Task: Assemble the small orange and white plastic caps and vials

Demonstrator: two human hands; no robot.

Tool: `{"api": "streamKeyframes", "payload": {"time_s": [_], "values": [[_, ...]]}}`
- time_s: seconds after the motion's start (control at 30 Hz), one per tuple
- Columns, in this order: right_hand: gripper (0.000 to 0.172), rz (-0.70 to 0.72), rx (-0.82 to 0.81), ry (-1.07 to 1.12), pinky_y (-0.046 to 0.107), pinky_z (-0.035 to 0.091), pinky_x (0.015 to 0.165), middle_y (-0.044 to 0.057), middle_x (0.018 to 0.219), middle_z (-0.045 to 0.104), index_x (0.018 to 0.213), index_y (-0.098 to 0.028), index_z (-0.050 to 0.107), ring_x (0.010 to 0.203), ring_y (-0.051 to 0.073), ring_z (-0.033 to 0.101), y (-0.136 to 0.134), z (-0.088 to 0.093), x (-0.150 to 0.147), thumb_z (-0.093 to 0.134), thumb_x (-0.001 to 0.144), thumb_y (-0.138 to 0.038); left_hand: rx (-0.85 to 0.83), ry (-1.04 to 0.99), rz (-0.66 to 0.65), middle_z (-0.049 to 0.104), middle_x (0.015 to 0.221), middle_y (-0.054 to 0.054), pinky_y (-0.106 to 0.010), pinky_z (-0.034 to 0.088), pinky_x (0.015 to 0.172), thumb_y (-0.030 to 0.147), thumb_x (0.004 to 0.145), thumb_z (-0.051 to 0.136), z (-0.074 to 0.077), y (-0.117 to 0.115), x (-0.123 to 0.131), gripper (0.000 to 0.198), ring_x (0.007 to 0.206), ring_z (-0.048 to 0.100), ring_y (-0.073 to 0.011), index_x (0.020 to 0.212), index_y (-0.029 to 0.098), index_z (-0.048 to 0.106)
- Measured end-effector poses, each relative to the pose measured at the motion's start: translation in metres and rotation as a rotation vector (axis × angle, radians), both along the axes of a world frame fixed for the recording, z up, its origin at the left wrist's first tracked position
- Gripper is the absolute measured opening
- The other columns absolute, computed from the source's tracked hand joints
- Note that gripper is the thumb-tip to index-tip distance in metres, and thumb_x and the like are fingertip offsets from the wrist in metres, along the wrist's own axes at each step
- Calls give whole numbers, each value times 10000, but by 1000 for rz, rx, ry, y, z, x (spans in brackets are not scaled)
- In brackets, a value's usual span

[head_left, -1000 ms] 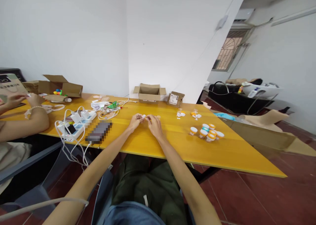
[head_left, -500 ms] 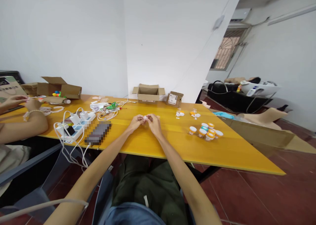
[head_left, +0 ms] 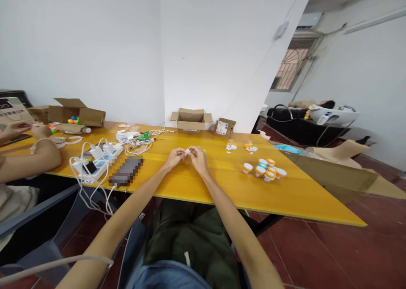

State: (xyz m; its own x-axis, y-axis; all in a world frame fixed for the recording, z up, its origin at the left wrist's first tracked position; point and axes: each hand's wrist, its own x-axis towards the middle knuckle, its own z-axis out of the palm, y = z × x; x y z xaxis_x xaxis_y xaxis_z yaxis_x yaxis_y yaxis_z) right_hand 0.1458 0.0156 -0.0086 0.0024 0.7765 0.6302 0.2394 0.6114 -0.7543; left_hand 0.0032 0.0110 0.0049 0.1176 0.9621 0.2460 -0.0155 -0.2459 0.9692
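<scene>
Between my two hands, just above the yellow table (head_left: 222,187), is a small white piece with dark or reddish marks (head_left: 187,152). My left hand (head_left: 175,158) pinches it from the left, fingers closed. From the other side my right hand (head_left: 197,157) grips the same piece with thumb and fingertips. It is too small for me to make out its kind. Off to the right stands a cluster of small clear jars (head_left: 267,169) with orange, white and teal lids. Behind them lie two little piles of white pieces (head_left: 232,147) with orange bits.
Two open cardboard boxes (head_left: 190,121) stand against the wall. On the left are a power strip (head_left: 103,164) with white chargers, a blurred-out dark device (head_left: 126,172), and tangled cables (head_left: 139,147). A co-worker's hands (head_left: 41,131) are at the far left.
The small white piece has turned slightly between my fingertips. My hands stay in nearly the same place. The co-worker's hands at the left have shifted a little.
</scene>
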Motion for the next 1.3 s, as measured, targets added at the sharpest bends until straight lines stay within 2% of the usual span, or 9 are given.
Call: {"api": "streamKeyframes", "payload": {"time_s": [0.2, 0.47, 0.77, 1.07, 1.2, 1.3], "values": [[109, -5, 15, 28, 356, 577, 764, 47, 918, 673, 848, -241, 690, 804, 206, 669, 0, -1, 1, 593, 798, -232, 7, 20, -8, 710, 695, -22, -280, 499, 677, 371, 614, 868, -3, 3, -1, 290, 668, 630, -156, 726, 170, 691], [155, -47, 46, -44, 331, 544, 714, 51, 889, 679, 874, -235, 706, 795, 205, 644, -3, 2, 2, 562, 816, -236, 18, -1, -13, 709, 684, -15, -290, 519, 697, 383, 625, 857, -2, 3, -1, 289, 688, 653, -165, 718, 172, 682], [140, -76, 74, -81, 341, 529, 752, 41, 861, 705, 853, -241, 671, 789, 204, 626, -1, 1, 1, 536, 816, -231, 32, -19, -4, 700, 676, -12, -296, 523, 703, 404, 636, 848, -1, 1, -1, 295, 708, 666, -175, 719, 179, 676], [96, -155, 67, 15, 336, 527, 724, 37, 820, 686, 789, -246, 599, 764, 205, 625, -1, 0, 0, 514, 831, -229, 23, -36, 27, 698, 671, -5, -284, 501, 708, 415, 646, 838, 0, 1, -1, 299, 695, 651, -160, 745, 184, 675], [126, -154, 73, -11, 317, 521, 695, 40, 848, 669, 807, -245, 623, 785, 203, 622, -2, 1, 1, 506, 850, -234, 27, -41, 28, 681, 651, 2, -284, 489, 696, 460, 620, 846, 2, 0, 0, 347, 672, 634, -155, 734, 189, 661], [155, -151, 85, -53, 323, 518, 727, 43, 851, 659, 827, -242, 661, 794, 203, 615, -2, 0, 2, 512, 867, -238, 30, -42, 24, 669, 638, 5, -287, 486, 691, 482, 606, 851, 2, -1, 1, 373, 662, 628, -156, 731, 190, 655]]}}
